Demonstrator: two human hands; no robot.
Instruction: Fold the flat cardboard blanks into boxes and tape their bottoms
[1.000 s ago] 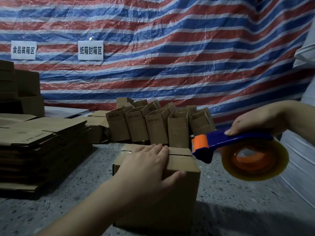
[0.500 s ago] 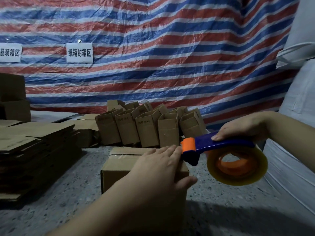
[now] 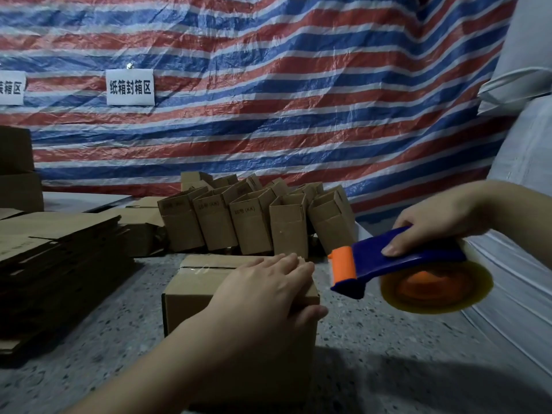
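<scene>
A folded cardboard box (image 3: 194, 289) stands on the speckled floor in front of me, flaps closed on top, with a strip of clear tape showing along the seam at its far left. My left hand (image 3: 263, 294) lies flat on the box top, fingers straight, thumb over the right edge. My right hand (image 3: 430, 219) grips a blue and orange tape dispenser (image 3: 385, 264) carrying a roll of yellowish clear tape (image 3: 433, 285). The dispenser hovers just right of the box, its orange end close to my left fingertips.
A stack of flat cardboard blanks (image 3: 56, 258) lies at the left. Several small upright open boxes (image 3: 254, 222) stand in a row behind the box, before a red, white and blue striped tarp (image 3: 298, 100). White sacks (image 3: 531, 234) rise at the right.
The view has shifted right, so the box and stack sit further left in frame. The dispenser has tilted, its orange end rising a little beside my left fingertips. My left hand stays on the box.
</scene>
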